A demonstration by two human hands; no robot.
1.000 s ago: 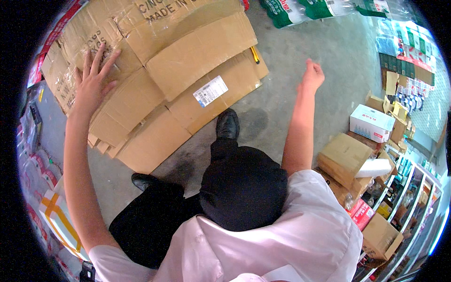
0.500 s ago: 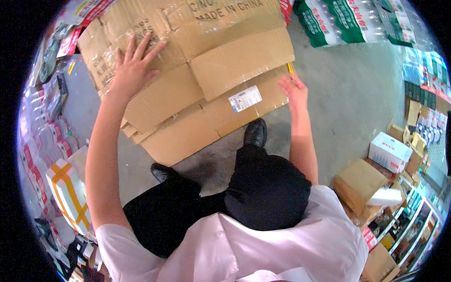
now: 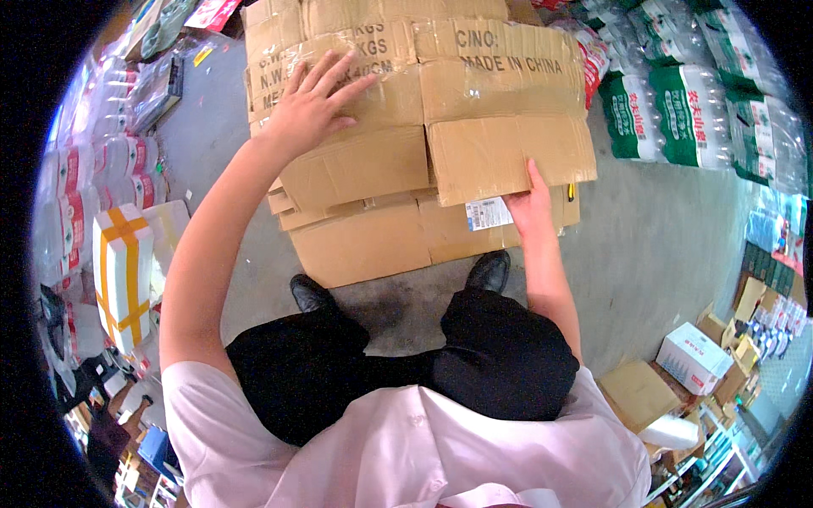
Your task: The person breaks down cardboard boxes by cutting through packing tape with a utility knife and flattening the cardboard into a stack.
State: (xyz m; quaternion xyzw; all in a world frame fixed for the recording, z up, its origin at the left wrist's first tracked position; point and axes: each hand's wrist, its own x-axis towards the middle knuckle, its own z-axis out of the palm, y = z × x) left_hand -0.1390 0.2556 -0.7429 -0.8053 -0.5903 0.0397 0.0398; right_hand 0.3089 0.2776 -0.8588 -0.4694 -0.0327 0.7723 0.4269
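Observation:
A stack of flattened brown cardboard boxes (image 3: 356,245) lies on the floor in front of my shoes. My left hand (image 3: 309,114) rests flat with fingers spread on the top box sheet, over its printed, taped part. At the right, my right hand (image 3: 532,203) grips the near edge of a cardboard flap (image 3: 508,152), thumb on top and the other fingers hidden beneath it. Just left of that hand, a white label (image 3: 489,214) shows on the lower sheet. A small yellow and dark item (image 3: 572,192) pokes out by the flap's right corner; its kind is unclear.
Shrink-wrapped packs of bottles with green labels (image 3: 631,114) stand at the far right. More bottle packs (image 3: 68,195) and a white foam box with orange tape (image 3: 124,279) line the left. A white carton (image 3: 694,357) and an open brown box (image 3: 637,394) are at the right.
My right hand has moved from beside the stack's right edge onto the flap and closed on it. My left hand stays spread on the cardboard. The whole view has shifted.

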